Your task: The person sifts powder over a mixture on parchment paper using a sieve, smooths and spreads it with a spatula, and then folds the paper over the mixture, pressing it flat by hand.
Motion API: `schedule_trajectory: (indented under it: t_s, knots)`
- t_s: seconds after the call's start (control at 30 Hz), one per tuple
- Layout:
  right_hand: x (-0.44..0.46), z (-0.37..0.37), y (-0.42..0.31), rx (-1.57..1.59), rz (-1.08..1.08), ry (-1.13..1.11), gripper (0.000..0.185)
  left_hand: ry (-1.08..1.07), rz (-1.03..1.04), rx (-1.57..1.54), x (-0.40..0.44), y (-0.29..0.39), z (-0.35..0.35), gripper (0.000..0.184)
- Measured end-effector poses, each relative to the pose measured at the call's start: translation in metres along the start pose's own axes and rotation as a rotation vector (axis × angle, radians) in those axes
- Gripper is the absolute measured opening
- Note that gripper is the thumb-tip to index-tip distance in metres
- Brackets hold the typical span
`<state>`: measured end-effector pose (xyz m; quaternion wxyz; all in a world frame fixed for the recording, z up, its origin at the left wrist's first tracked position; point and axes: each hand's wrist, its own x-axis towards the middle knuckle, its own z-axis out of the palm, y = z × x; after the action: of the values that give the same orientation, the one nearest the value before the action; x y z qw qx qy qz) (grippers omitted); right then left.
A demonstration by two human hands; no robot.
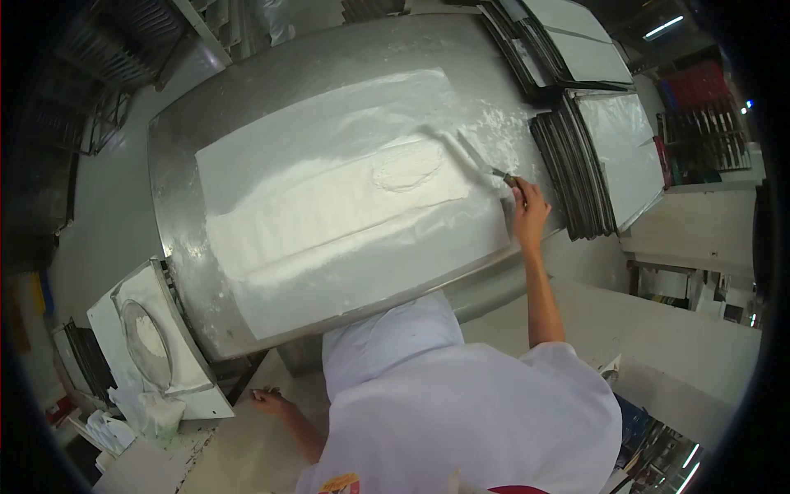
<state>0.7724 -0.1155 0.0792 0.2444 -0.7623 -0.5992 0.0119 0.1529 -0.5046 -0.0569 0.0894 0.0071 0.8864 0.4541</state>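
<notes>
My right hand (531, 216) is closed around the handle of a long-bladed spatula (476, 153), at the right side of the metal table. White powder coats much of the blade, which lies at the right end of a flattened bed of white powder (329, 210). An oval mark (407, 167) shows in the bed's surface near the blade. Under the powder a pale sheet (354, 292) covers much of the tabletop. Low beside the table's front edge hangs my left hand (270, 401), its fingers curled; what they hold, if anything, I cannot make out.
Stacks of dark-edged trays (576, 169) stand at the table's right end. A white box-like unit with a round sieve-like opening (148, 344) and a plastic bag (156, 412) are at lower left. Loose powder dusts the metal table (185, 198). Racks (123, 49) stand behind.
</notes>
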Motion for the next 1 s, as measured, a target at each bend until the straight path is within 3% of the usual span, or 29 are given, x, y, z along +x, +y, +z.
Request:
schedule_trajectory:
  t_s: [0.13,0.23,0.4,0.53,0.73,1.0]
  knots:
    - [0.063,0.009,0.054,0.046,-0.133,-0.053,0.026,-0.083,-0.039,0.047,0.005,-0.024,-0.004,0.058]
    - [0.120,0.009,0.063,0.040,-0.239,-0.233,0.027,-0.108,-0.164,0.127,0.007,-0.026,-0.013,0.060]
    - [0.194,0.008,0.004,-0.057,-0.287,-0.608,0.028,-0.216,-0.209,0.058,0.023,-0.045,-0.029,0.063]
    - [0.239,0.035,-0.031,-0.081,-0.432,-0.729,0.028,-0.172,-0.217,0.048,-0.007,-0.022,-0.035,0.060]
    - [0.265,0.063,-0.055,-0.060,-0.559,-0.877,0.028,-0.154,-0.318,0.039,-0.058,-0.012,-0.049,0.056]
    - [0.254,0.075,-0.033,0.026,-0.600,-0.928,0.027,-0.132,-0.410,0.041,-0.106,-0.026,-0.061,0.055]
